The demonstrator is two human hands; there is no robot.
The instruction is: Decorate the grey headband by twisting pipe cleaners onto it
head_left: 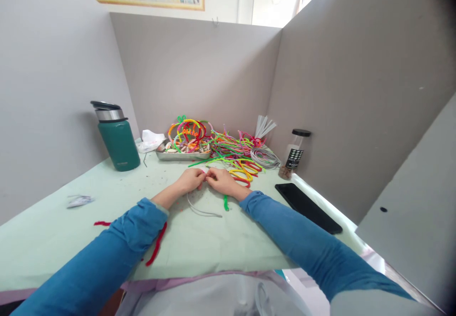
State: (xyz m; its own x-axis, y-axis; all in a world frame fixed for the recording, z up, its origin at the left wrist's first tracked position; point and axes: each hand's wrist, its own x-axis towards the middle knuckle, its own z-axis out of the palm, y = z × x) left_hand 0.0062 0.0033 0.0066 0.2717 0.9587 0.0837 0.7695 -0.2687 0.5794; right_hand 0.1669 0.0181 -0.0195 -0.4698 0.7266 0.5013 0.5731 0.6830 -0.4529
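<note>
My left hand (pixel 191 180) and my right hand (pixel 221 181) meet above the middle of the table, fingertips pinched close together. A small pink bit shows between them, too little of it to name. From below my left hand a thin grey wire (pixel 203 212) curves across the cloth; whether its upper end is in the fingers is hidden. Under my right wrist lies a short green pipe cleaner (pixel 226 203). Beyond that hand rest yellow and red pipe cleaners bent into loops (pixel 245 169). Near my left sleeve lies a red pipe cleaner (pixel 156 244).
A metal tray (pixel 183 156) bears pipe-cleaner headbands, beside a heap of pipe cleaners (pixel 231 145) and a coil of grey wire (pixel 265 158). A green bottle (pixel 119 142) stands left; a black-lidded jar (pixel 292 157) and phone (pixel 308 207) are right. Grey partitions (pixel 195 64) enclose the table.
</note>
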